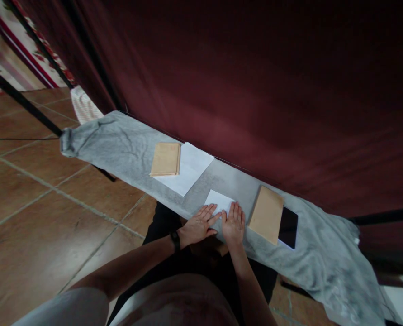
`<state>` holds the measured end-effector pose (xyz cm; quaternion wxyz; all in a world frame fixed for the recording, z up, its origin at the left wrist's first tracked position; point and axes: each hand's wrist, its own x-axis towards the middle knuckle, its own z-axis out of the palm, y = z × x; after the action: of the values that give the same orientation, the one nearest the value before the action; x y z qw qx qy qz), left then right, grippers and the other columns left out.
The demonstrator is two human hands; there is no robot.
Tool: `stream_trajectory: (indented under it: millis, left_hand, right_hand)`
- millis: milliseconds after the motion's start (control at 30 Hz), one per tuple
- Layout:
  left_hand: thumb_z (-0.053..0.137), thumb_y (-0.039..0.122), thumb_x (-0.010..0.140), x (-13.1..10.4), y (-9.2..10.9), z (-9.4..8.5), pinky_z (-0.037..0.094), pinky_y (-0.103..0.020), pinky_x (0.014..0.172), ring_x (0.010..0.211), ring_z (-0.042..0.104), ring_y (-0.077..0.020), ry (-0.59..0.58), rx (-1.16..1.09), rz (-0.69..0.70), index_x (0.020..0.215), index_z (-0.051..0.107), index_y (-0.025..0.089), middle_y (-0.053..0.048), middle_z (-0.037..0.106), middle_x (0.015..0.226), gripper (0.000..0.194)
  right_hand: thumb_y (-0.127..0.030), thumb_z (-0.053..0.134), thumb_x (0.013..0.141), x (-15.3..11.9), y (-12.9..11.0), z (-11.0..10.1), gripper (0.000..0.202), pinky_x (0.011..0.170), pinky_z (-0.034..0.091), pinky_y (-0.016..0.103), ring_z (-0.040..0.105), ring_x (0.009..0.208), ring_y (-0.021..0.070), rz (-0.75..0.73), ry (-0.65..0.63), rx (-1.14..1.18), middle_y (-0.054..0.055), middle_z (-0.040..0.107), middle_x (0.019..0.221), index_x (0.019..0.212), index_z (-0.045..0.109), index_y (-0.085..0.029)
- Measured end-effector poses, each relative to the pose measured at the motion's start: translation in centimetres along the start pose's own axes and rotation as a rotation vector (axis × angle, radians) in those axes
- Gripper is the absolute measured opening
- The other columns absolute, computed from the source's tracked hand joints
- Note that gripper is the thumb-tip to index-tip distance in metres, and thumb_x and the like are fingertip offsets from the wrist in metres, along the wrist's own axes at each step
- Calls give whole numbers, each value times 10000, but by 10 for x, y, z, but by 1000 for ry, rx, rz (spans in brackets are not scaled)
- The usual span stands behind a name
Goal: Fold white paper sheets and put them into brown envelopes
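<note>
A small white sheet of paper (218, 199), which looks folded, lies on the grey cloth near the front edge. Flat on its left part rests my left hand (198, 224), fingers spread and a dark band on the wrist. My right hand (234, 222) presses on the paper's right side with its fingers stretched out. The thumbs nearly meet over the near edge, and the hands cover much of the lower part of the sheet. Neither hand grasps anything.
Brown envelopes (165, 159) lie stacked on larger white sheets (192, 167) to the left. On the right, another brown envelope stack (267, 213) partly covers a dark-screened tablet (288, 227). The grey cloth (113, 140) drapes a narrow table before a maroon curtain (221, 90).
</note>
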<state>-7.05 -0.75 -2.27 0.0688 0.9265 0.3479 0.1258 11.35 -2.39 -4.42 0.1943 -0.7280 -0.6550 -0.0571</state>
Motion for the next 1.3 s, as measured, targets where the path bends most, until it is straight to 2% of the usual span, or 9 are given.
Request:
stream_trajectory:
  millis: [100, 300, 367, 533, 767, 1000, 1300]
  left_hand:
    - [593, 506, 928, 0, -1, 3, 228, -486, 1218, 1507, 219, -292, 10, -7, 4, 1546, 296, 235, -142, 198, 1643, 737]
    - [620, 494, 913, 0, 1, 4, 226, -481, 1218, 1507, 214, -306, 11, -6, 11, 1557, 262, 181, -184, 217, 1630, 800]
    - [611, 481, 921, 0, 1, 4, 225, -483, 1219, 1508, 213, -299, 16, -9, 11, 1560, 251, 187, -176, 216, 1632, 791]
    - [591, 491, 932, -1, 0, 3, 229, -482, 1219, 1511, 206, -286, 22, -7, 18, 1552, 273, 211, -154, 217, 1637, 752]
    - [503, 502, 977, -3, -4, 0, 251, -461, 1214, 1499, 252, -268, 74, 14, 28, 1529, 322, 179, -157, 295, 1611, 664]
    - [434, 548, 990, -11, -17, -2, 268, -446, 1210, 1496, 258, -262, 79, 52, -22, 1525, 314, 106, -171, 348, 1584, 704]
    - [394, 542, 1002, -18, -27, -3, 262, -460, 1216, 1475, 316, -266, 95, 117, -103, 1521, 346, 112, -159, 377, 1570, 676]
  right_hand:
    - [-358, 276, 1048, -3, 1, -5, 569, 1156, 270, 522, 382, 1416, 307, -36, 1, 7, 232, 432, 1513, 1497, 379, -24]
    - [-327, 246, 1062, -21, 0, -16, 517, 1184, 243, 468, 398, 1414, 235, -264, -79, 59, 151, 467, 1511, 1494, 411, -96]
    - [-339, 259, 1062, -28, -1, -18, 516, 1185, 241, 468, 409, 1410, 239, -284, -90, 53, 155, 468, 1508, 1489, 422, -99]
    - [-362, 276, 1062, -36, -6, -20, 528, 1180, 251, 490, 414, 1411, 258, -244, -68, 22, 160, 433, 1527, 1512, 385, -110]
    - [-391, 259, 1062, -41, -5, -19, 564, 1179, 247, 492, 396, 1421, 268, -190, -64, 2, 161, 392, 1552, 1540, 319, -97]
    - [-405, 288, 1058, -49, -3, -19, 585, 1177, 259, 509, 394, 1419, 283, -117, -44, -26, 173, 369, 1563, 1547, 294, -84]
    - [-412, 291, 1058, -60, 6, -21, 586, 1171, 282, 497, 411, 1407, 281, -70, -17, -26, 183, 398, 1548, 1543, 304, -85]
